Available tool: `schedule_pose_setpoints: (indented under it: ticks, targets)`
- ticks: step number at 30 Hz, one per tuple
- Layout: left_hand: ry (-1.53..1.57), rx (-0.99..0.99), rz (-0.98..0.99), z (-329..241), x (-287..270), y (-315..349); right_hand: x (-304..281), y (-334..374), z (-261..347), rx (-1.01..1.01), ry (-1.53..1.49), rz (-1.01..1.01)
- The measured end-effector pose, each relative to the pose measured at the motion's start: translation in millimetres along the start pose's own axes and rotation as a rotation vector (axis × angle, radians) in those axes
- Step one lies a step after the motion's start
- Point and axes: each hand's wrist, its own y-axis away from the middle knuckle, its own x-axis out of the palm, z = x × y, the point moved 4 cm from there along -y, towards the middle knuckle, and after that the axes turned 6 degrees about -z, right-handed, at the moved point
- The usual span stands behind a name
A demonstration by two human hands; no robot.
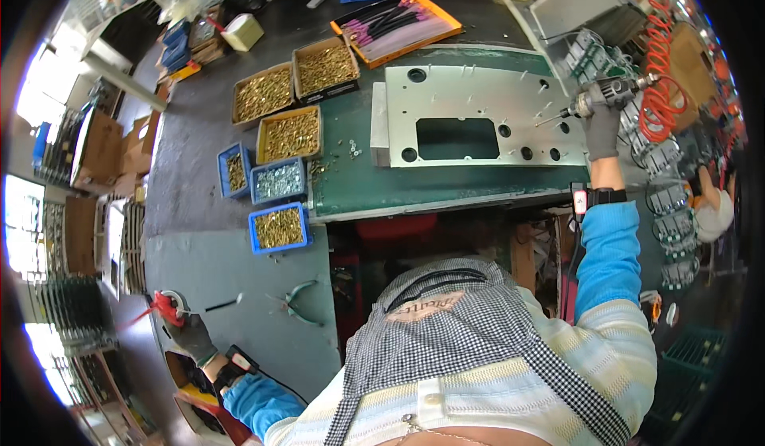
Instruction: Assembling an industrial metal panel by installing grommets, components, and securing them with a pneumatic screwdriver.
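My left hand (191, 339), gloved in grey, is closed around a red-handled tool (169, 309) with a pale curved loop, out at the left edge of the bench. The tool's exact kind is hard to make out. My right hand (603, 133), also gloved, grips a power screwdriver (606, 97) fed by a coiled orange hose (657, 79). Its thin bit points left over the right end of a silver metal panel (454, 99). The panel lies on a green work surface (358, 195) and has a rectangular cutout, round holes and several upright studs.
Left of the panel stand open boxes of brass-coloured fasteners (291, 135) and a blue bin of silver ones (277, 180). Pliers (300, 302) and a thin black rod (224, 302) lie on the grey bench. Behind sits an orange-edged tray (398, 27). Metal brackets (663, 159) line the right side.
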Motion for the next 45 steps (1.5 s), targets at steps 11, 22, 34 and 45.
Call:
schedule_pose_setpoints:
  ticks: [11, 22, 34, 45]
  targets:
    - [0.172, -0.228, 0.327, 130, 199, 253, 20, -29, 1, 0.017, -0.297, 0.597]
    - [0.043, -0.926, 0.548, 225, 227, 396, 15, -38, 4, 0.054, -0.407, 0.532]
    - [-0.05, -1.179, 0.731, 324, 303, 385, 24, -41, -5, 0.003, -0.415, 0.622]
    - [-0.752, -0.298, 0.676, 468, 445, 336, 36, -28, 10, -0.18, -0.071, 0.458]
